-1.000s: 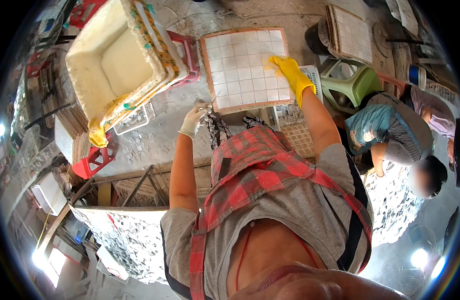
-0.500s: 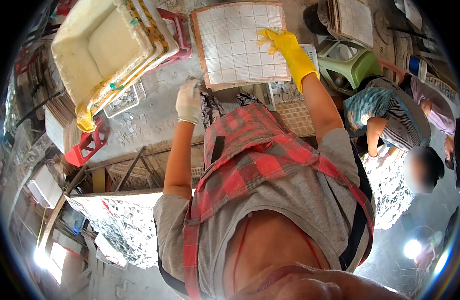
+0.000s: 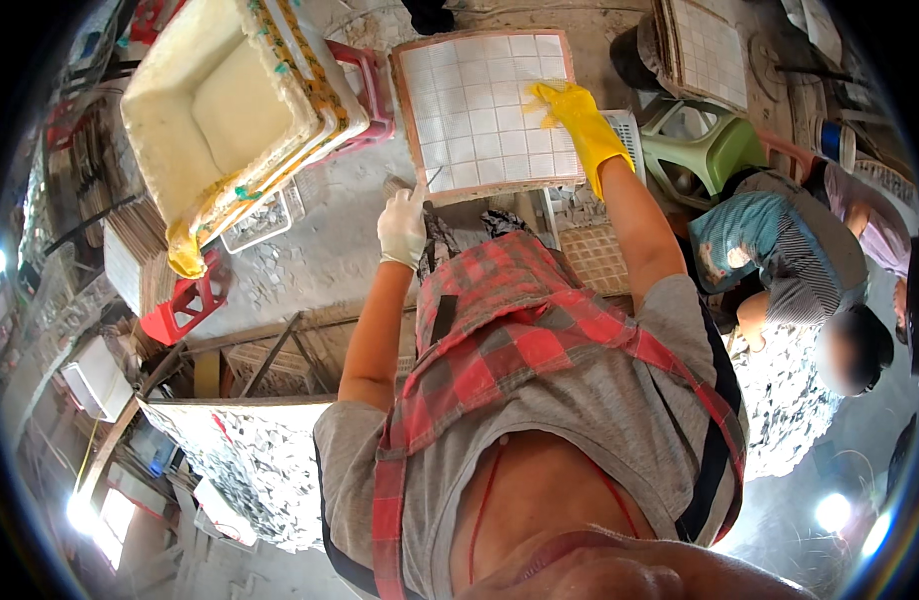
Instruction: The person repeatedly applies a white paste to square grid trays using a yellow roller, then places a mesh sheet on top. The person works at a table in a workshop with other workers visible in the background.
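I see the panel (image 3: 485,112) ahead, the right hand (image 3: 584,122) loosely bent over yellow mesh (image 3: 544,108) on it — pressing hard could shift a square (image 3: 485,147). The left hand (image 3: 402,226), half-curled by the near-left corner, could jog it; I can't tell either grip.

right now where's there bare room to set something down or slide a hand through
Best is the grey floor between the foam box and the left hand; chips litter its near-left part. It's crowded right of the tiled board, where the right hand, a white basket and the green stool bunch together.
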Available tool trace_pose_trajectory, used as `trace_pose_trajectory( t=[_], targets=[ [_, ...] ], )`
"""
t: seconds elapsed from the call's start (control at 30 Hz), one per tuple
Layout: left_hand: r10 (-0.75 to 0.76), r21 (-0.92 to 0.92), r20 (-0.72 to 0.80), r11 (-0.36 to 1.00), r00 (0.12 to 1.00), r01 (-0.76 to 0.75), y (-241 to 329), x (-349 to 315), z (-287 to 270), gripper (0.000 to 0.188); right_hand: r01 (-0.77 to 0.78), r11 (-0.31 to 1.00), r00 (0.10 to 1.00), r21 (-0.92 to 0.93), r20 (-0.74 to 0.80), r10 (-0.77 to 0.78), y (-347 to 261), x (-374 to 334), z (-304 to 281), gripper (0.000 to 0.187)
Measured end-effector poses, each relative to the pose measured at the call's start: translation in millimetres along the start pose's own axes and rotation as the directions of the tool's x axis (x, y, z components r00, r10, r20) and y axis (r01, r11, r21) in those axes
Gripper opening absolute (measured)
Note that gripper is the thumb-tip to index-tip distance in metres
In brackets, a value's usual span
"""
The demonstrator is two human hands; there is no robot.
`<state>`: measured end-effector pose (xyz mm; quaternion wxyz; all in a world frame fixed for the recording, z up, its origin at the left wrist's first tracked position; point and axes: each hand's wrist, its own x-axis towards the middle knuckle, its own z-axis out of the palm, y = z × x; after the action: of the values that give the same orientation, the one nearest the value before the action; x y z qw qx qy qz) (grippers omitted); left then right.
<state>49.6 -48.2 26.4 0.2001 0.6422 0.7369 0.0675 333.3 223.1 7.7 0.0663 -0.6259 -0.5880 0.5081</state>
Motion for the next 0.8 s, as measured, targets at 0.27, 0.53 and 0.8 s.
trace_pose_trajectory(
  t=[0.27,0.53,0.8],
  targets=[
    [0.019,0.031,-0.012,0.999,1.0,-0.019,1.1,0.1,0.1,0.046,-0.088,0.996,0.995,-0.034,-0.039,0.087,15.5,10.2,2.9,0.042],
    [0.039,0.053,-0.007,0.998,0.999,-0.039,2.3,3.6,-2.0,0.049,0.196,0.965,0.976,-0.175,-0.063,-0.21,70.5,37.4,10.9,0.043],
    [0.034,-0.006,-0.05,0.999,0.998,-0.034,2.3,-2.1,7.7,0.054,-0.029,0.819,0.979,0.573,-0.148,0.138,22.5,-7.3,-17.0,0.037]
  ],
)
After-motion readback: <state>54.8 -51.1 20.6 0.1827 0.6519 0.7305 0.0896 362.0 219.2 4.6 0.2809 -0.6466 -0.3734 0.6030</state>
